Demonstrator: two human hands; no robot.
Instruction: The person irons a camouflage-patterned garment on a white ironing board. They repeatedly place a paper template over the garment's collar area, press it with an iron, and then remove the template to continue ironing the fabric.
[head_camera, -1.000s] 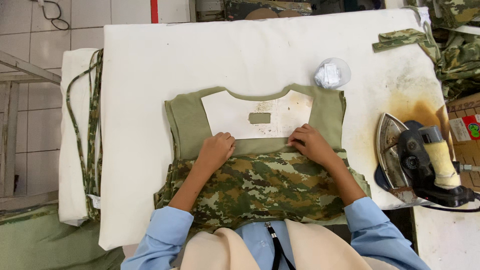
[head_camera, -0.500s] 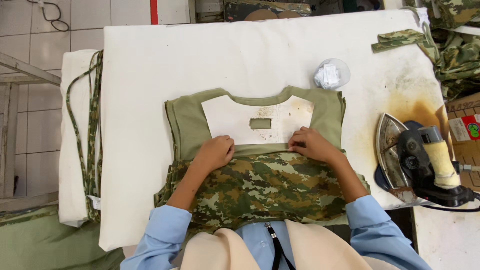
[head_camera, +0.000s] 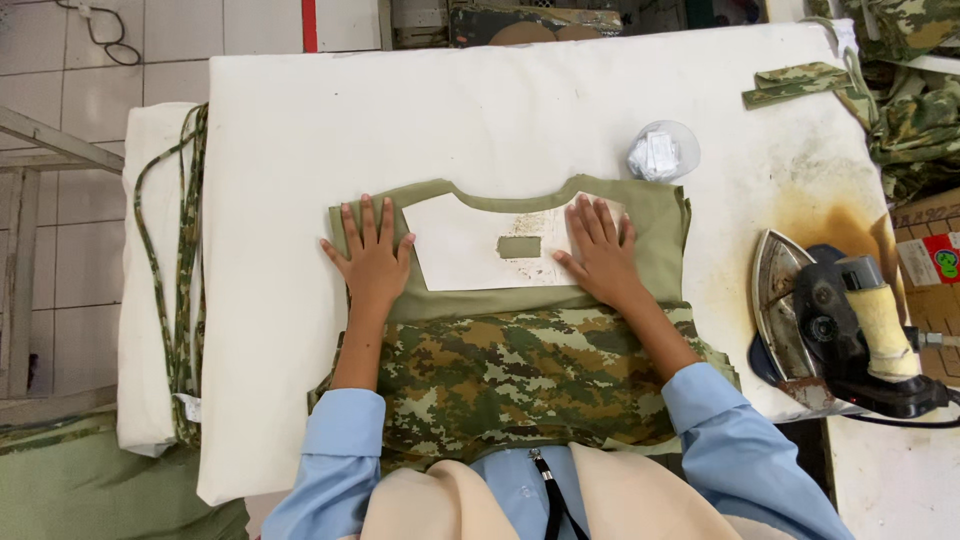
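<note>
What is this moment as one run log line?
left hand: flat on olive fabric | right hand: flat on white template | iron: parked right

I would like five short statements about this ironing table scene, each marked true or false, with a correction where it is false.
1. Both hands lie flat on the garment. True: the left hand and the right hand press palm-down on the olive and camouflage garment.
2. The right hand holds the iron. False: the iron stands alone at the right edge of the table, untouched.
3. A white template lies on the olive part, between the hands. True.
4. The crumpled white item in a clear cup sits on the garment. False: it rests on the white pad, beyond the garment.
5. The pad is spotless near the iron. False: it has a brown stain.
</note>
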